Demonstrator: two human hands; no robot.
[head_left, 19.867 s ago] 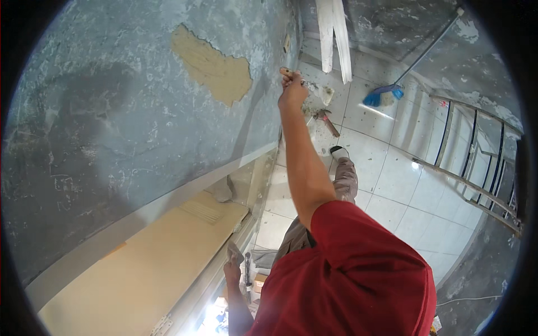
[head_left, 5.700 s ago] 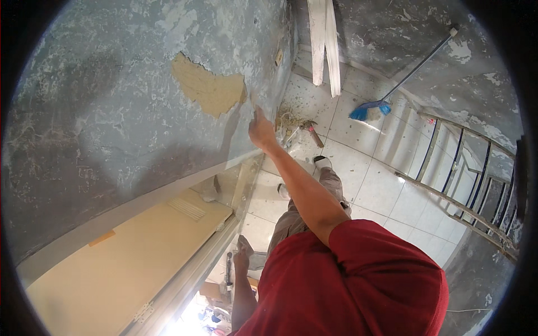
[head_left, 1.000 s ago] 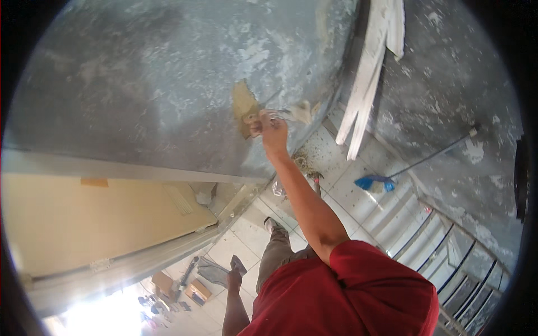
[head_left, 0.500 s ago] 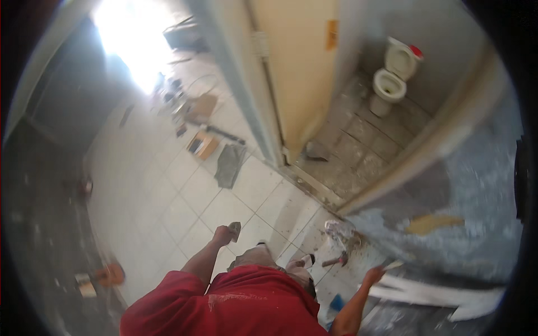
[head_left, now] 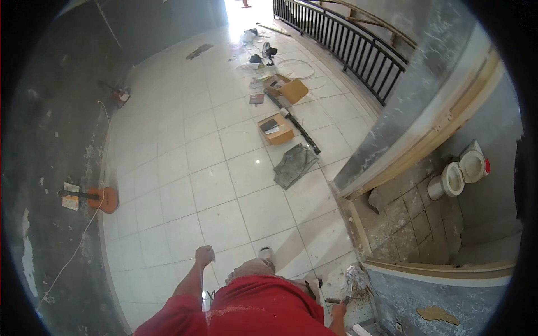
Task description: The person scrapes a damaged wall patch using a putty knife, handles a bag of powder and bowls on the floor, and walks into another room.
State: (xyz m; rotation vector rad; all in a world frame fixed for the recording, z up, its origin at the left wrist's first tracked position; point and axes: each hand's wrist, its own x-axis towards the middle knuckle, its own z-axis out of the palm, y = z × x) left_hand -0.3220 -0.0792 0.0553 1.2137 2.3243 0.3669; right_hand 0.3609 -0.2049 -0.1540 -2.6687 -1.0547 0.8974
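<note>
My left hand (head_left: pixel 203 255), at the lower middle, grips a small flat greyish piece (head_left: pixel 210 255) whose kind I cannot make out. My right hand (head_left: pixel 338 311), low at the right beside my red shirt, is closed on a scraper (head_left: pixel 349 293) with a pale blade. Near it on the tiles lie crumpled silvery material (head_left: pixel 355 273) and plaster crumbs (head_left: pixel 363 291). The grey wall (head_left: pixel 392 294) at the lower right has a tan bare patch (head_left: pixel 437 313).
On the tiled floor (head_left: pixel 196 140) ahead are grey cloth (head_left: pixel 294 165), two cardboard boxes (head_left: pixel 274 132), a long dark tube (head_left: pixel 308 140) and scattered items. A guitar (head_left: pixel 101 200) leans left with a white cord. Right: a black railing (head_left: pixel 342 39), a doorway and toilet (head_left: pixel 451 182).
My view has swung from the patched wall toward the open floor. My right hand, earlier raised at the wall with the scraper, is now low at my right side.
</note>
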